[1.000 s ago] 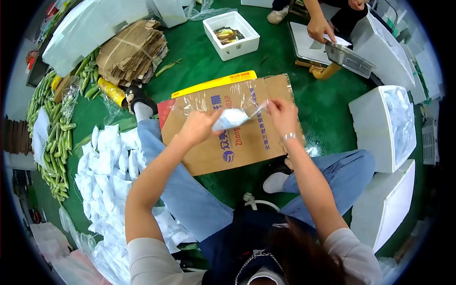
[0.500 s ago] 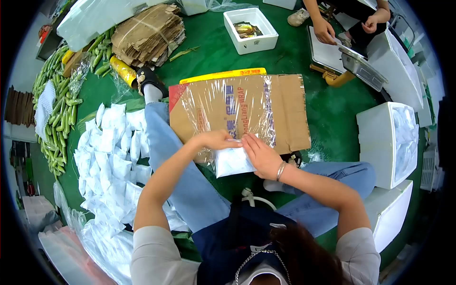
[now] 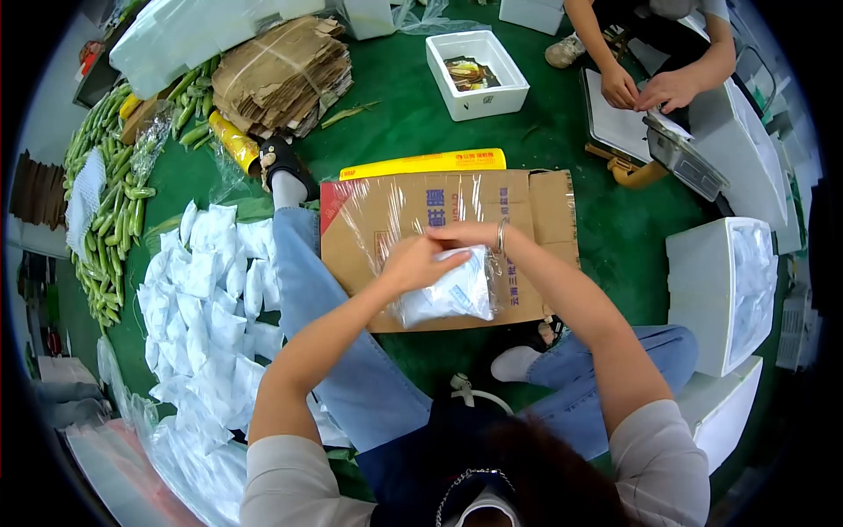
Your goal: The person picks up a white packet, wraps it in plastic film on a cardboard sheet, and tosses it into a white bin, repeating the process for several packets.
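Observation:
A plump white ice pack [image 3: 452,294], with clear cling film [image 3: 408,211] around and behind it, is over the near part of a flattened cardboard box [image 3: 549,228]. My left hand [image 3: 420,263] grips its upper left part, the thumb stretched across the top. Just above the pack's upper edge, my right hand [image 3: 467,234] has its fingers extended to the left, meeting my left fingers. Its fingertips are partly hidden. A yellow cling-film carton [image 3: 421,164] lies along the cardboard's far edge.
To the left is a heap of white packs [image 3: 206,299], with green produce [image 3: 114,202] beyond. Farther off stand bundled cardboard [image 3: 281,75] and a foam box [image 3: 479,104]. At the right, another person's hands [image 3: 654,90] are above a scale [image 3: 615,119], near foam boxes [image 3: 702,272].
The ice pack has shifted right and turned slightly. My left hand has moved onto its upper left, and my right hand has swung up over its top edge. The other person's hands have come together.

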Demonstrator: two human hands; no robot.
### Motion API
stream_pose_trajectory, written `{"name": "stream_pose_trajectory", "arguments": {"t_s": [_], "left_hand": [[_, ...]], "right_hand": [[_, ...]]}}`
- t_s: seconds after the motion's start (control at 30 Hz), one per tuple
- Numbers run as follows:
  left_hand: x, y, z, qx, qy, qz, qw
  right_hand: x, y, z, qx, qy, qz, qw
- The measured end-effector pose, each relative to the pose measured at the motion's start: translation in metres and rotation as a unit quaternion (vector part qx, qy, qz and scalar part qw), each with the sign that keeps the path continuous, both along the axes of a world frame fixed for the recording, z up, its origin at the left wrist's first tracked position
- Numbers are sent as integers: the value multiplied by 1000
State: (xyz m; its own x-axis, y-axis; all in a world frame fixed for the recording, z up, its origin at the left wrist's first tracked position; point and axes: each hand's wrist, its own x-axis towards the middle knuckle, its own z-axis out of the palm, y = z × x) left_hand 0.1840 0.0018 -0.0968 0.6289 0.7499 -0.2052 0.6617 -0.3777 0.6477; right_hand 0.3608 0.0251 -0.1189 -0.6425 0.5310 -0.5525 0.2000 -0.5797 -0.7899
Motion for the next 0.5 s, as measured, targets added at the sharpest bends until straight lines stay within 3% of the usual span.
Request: {"name": "stream_pose_trajectory", "arguments": {"t_s": [0.03,0.07,0.1,0.13,0.17,0.2,0.3,0.33,0.4,0.43,0.5], "left_hand": [[1,-3,-37,-140,-225,28,964],[1,-16,-31,-142,-222,25,964],[2,-31,-18,-423,-266,133,856],[1,-49,-11,-661,-281,227,658],[-8,-75,-37,-662,-280,224,658],[-22,-107,-83,-854,-252,138,434],[-27,-171,-25,-763,-49,66,641],[-22,-188,-10,-733,8,-55,678],[-24,-210,2,-625,131,-293,711],[-25,-203,2,-738,84,-150,653],[-26,-188,2,-882,-33,180,435]], "right_hand": [[-1,1,-21,-8,58,7,998],[-1,0,-33,-14,114,14,993],[0,-7,-29,10,110,2,994],[-2,-12,-40,38,131,6,991],[-5,-23,-26,80,54,-5,995],[-6,-36,-10,120,-23,-16,992],[-15,-57,-24,182,46,-104,977],[-15,-65,-20,182,45,-102,977],[-18,-79,2,343,-90,-67,933],[-19,-99,26,482,-205,-25,852],[-9,-138,46,331,-7,-58,942]]}}
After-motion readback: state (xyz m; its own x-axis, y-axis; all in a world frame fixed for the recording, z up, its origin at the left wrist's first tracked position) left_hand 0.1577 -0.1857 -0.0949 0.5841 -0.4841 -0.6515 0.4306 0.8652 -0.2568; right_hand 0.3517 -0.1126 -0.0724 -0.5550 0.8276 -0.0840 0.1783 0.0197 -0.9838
